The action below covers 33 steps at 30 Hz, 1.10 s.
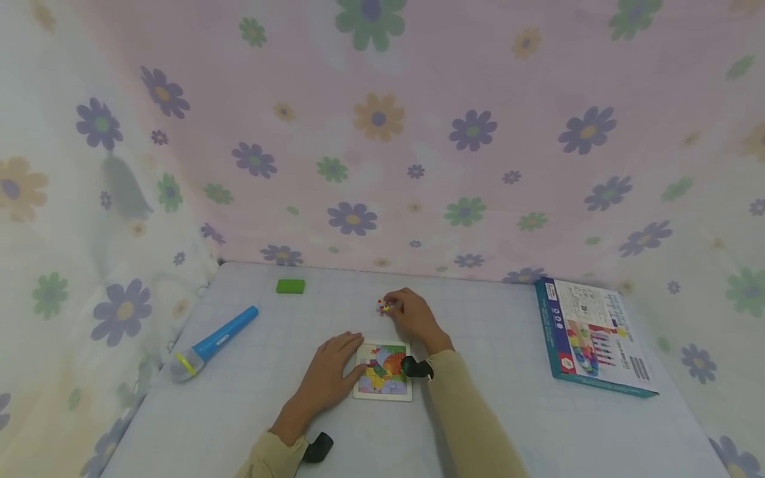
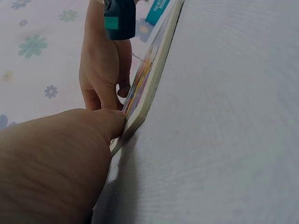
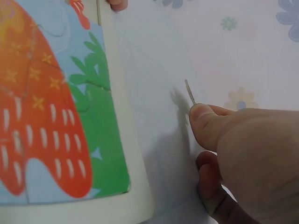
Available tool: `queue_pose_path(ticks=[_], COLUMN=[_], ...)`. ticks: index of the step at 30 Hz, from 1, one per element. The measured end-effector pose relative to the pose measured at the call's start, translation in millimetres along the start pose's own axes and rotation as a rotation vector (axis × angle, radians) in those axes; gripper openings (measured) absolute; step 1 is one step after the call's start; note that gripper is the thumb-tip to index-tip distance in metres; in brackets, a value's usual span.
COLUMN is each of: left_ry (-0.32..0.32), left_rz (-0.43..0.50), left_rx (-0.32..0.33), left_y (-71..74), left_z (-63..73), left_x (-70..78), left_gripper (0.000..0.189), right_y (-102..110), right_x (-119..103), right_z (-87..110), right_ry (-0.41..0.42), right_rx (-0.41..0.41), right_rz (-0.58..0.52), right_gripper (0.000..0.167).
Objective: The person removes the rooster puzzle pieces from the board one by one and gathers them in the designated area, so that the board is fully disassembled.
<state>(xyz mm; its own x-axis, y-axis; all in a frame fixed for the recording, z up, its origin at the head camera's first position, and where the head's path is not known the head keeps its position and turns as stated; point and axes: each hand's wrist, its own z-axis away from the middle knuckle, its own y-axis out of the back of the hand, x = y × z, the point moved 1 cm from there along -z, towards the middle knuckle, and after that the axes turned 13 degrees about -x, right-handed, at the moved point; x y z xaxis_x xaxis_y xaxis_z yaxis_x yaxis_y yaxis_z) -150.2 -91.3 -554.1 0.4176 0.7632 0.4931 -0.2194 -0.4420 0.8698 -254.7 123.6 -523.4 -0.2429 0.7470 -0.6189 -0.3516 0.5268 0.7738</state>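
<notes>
A framed jigsaw puzzle (image 1: 382,397) lies on the table, its picture showing a large orange shape and green leaves in the right wrist view. My left hand (image 1: 329,372) rests at its left side, fingers stretched out. The left thumb (image 2: 105,122) touches the puzzle's frame (image 2: 148,88). Beyond the puzzle's far edge, my right hand (image 1: 415,318) pinches a small flat colourful piece (image 1: 383,307) between thumb and fingertips. In the right wrist view the piece (image 3: 189,91) stands edge-on, above its shadow; its printed face is hidden there.
A blue toy microphone (image 1: 221,337) with a grey head lies at the left. Near the back edge sits a green block (image 1: 290,286). At the right lies a flat printed box (image 1: 600,338). Flowered cloth (image 1: 418,186) hangs behind and at both sides of the table.
</notes>
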Motion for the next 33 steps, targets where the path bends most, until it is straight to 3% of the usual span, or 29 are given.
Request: queue_pose_path(ticks=[11,17,25,33], left_ry=[-0.008,0.003,-0.001,-0.002], left_rz=[-0.004,-0.004,-0.009,-0.034], left_rx=[0.015,0.004,0.013,0.022], left_y=[1.7,0.7,-4.3,-4.5], left_z=[1.9,0.4,2.2,2.4], left_x=[-1.6,-1.4,-0.5,-1.1], left_gripper=[0.057,0.058,0.057,0.057], right_y=[-2,-1,0,-7], right_x=[-10,-9,-2,-2], right_z=[-10.9,-8.9,6.7,32.0], right_ry=[-0.125,-0.149,-0.112,-0.057], right_rx=[-0.033,-0.030,-0.051,0.000], right_rz=[0.113,0.114,-0.055,-0.145], right_gripper=[0.026,0.029,0.050,0.045])
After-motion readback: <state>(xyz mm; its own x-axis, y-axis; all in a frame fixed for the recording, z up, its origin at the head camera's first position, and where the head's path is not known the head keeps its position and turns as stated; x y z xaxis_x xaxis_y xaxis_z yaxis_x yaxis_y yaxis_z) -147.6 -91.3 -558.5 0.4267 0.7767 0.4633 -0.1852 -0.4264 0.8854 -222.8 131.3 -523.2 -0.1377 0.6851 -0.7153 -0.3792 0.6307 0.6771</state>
